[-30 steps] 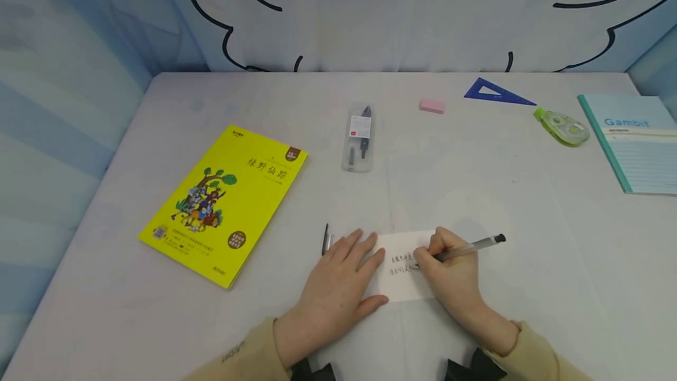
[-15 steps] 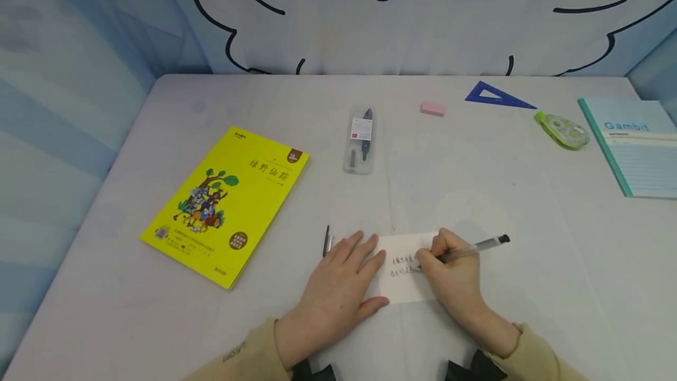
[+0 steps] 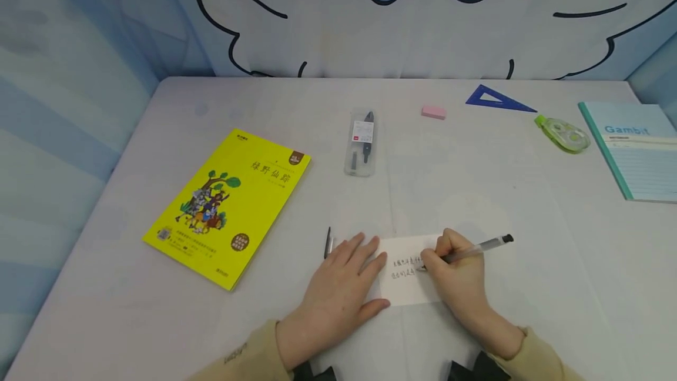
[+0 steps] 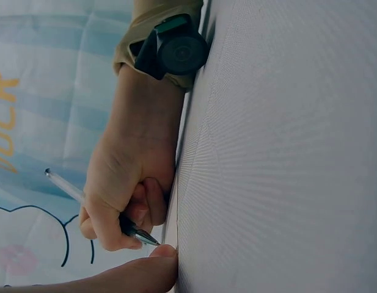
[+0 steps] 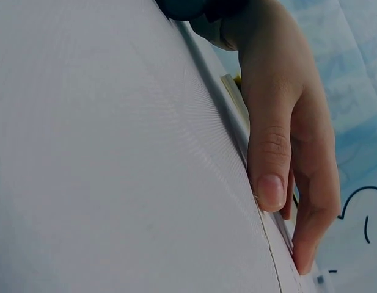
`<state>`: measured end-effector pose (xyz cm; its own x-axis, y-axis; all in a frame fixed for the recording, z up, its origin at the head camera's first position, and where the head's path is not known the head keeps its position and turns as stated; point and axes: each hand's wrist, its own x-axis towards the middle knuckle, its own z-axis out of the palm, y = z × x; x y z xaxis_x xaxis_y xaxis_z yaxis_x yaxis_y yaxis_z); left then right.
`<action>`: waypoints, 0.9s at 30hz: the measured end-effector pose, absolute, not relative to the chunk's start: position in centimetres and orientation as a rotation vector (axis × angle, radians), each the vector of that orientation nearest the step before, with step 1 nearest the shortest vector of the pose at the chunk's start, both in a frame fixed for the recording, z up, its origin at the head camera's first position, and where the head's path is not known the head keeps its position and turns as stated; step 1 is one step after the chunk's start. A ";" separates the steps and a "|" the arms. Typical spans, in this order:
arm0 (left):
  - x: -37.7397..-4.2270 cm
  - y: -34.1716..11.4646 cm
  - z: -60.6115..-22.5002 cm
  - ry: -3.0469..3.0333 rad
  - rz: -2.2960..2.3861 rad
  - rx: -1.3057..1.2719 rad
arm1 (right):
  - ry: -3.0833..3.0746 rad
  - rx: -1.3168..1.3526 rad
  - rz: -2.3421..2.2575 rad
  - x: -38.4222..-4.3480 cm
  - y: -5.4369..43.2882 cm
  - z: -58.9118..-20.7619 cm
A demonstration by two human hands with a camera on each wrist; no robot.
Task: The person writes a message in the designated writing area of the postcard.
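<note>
My right hand [image 3: 459, 272] pinches a clear-barrelled gel pen [image 3: 488, 244] with a black end, its tip down on a small white paper card [image 3: 409, 293]. Two short lines of handwriting run across the card's upper half. My left hand [image 3: 341, 281] lies flat with fingers spread over the card's left side, thumb at the lower edge. Beyond the left fingers a slim dark pen cap or clip [image 3: 328, 242] pokes out, mostly hidden. In the left wrist view the pen [image 4: 132, 229] slants from the right hand [image 4: 124, 177] toward the left thumb [image 4: 164, 251].
A yellow book [image 3: 227, 210] lies at left. Toward the back are a clear compass case [image 3: 361, 143], a pink eraser [image 3: 433, 112], a blue set square [image 3: 499, 100], a green correction tape [image 3: 563, 134] and a teal-spined notebook [image 3: 634, 151].
The right hand and pen have shifted slightly right along the second line, with a little more writing showing. The left hand stays in place. The whole head view has drifted slightly.
</note>
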<state>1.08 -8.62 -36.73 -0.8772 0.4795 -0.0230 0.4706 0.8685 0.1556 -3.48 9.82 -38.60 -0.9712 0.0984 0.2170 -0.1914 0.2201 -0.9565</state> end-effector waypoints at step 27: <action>0.9 -8.4 -36.3 2.963 0.205 0.762 | -2.337 0.169 1.763 -3.8 10.3 -38.2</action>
<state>0.85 -8.43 -36.34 -0.8737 0.4849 -0.0393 0.4748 0.8676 0.1478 -3.81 10.32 -38.22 -0.9717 0.0341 0.2338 -0.2154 0.2784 -0.9360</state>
